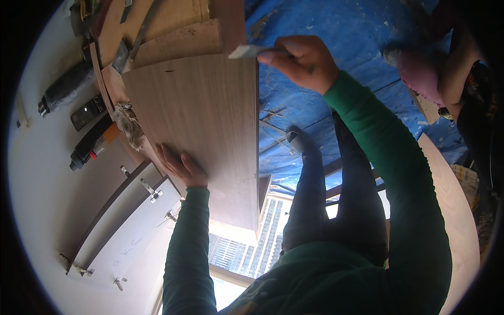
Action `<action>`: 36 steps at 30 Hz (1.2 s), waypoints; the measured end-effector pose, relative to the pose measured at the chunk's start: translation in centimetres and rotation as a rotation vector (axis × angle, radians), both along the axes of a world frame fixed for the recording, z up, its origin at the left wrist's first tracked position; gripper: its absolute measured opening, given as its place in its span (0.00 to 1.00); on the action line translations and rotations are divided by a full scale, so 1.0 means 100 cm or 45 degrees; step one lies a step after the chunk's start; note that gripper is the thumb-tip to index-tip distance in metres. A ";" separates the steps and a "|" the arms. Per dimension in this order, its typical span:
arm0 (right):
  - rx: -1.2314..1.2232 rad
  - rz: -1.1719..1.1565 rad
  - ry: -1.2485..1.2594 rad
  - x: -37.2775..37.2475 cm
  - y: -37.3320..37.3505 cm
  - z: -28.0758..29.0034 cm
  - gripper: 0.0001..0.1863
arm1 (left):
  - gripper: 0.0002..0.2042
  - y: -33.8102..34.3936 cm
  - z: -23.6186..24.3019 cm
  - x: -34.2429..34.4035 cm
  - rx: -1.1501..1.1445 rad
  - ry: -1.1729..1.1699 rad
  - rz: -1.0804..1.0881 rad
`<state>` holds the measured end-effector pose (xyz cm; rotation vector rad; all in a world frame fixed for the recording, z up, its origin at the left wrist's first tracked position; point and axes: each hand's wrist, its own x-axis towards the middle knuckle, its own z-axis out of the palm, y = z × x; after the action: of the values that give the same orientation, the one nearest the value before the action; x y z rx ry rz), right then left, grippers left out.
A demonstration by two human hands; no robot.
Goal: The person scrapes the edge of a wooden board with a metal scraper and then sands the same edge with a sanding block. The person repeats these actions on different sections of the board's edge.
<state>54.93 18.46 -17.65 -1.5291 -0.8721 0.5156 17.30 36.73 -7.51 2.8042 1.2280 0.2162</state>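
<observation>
A brown wood-grain panel (220,121) lies in front of me on a work surface. My left hand (181,165) rests palm down on its left side, fingers stretched out. Over the panel's far right corner, my right hand (302,60) is closed around a small flat tool (244,51) with a pale, ragged-looking end; its exact kind does not show. The pale end points left, above the panel's edge, and I cannot tell whether it touches the wood. A crumpled rag (128,126) sits against the panel's left edge.
White doors with metal hinges (152,191) lean at left. Beside the rag are a phone (88,113), a dark cylinder (65,86) and a black-and-orange tool (92,144). A blue tarp (325,16) with debris covers the floor. Another person (462,79) is at far right, near a curved board (451,205).
</observation>
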 end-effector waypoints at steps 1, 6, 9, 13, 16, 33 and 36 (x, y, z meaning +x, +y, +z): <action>-0.199 -0.090 -0.192 0.020 0.007 -0.014 0.27 | 0.34 0.001 0.000 0.003 -0.004 -0.004 -0.014; -0.229 -0.166 0.116 0.031 0.003 0.010 0.25 | 0.33 0.001 -0.001 -0.002 -0.019 -0.025 0.007; -0.228 -0.052 0.108 0.004 -0.014 0.023 0.20 | 0.33 0.002 -0.003 -0.002 -0.005 -0.019 -0.008; -0.046 -0.172 0.424 -0.024 -0.017 0.033 0.14 | 0.33 -0.001 0.000 0.003 -0.006 -0.013 0.021; 0.080 -0.200 0.575 -0.028 0.000 0.046 0.11 | 0.33 0.000 0.000 0.000 -0.004 -0.012 0.035; -0.261 -0.025 0.069 -0.026 -0.028 0.050 0.17 | 0.33 -0.001 0.000 -0.001 -0.040 -0.036 0.056; -0.207 -0.059 -0.122 -0.029 -0.022 0.032 0.12 | 0.34 0.001 -0.002 0.002 -0.040 -0.040 0.076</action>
<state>51.99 16.22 -14.46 -1.7301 -0.8832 0.4923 17.51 36.80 -7.74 2.7295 1.2975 0.2416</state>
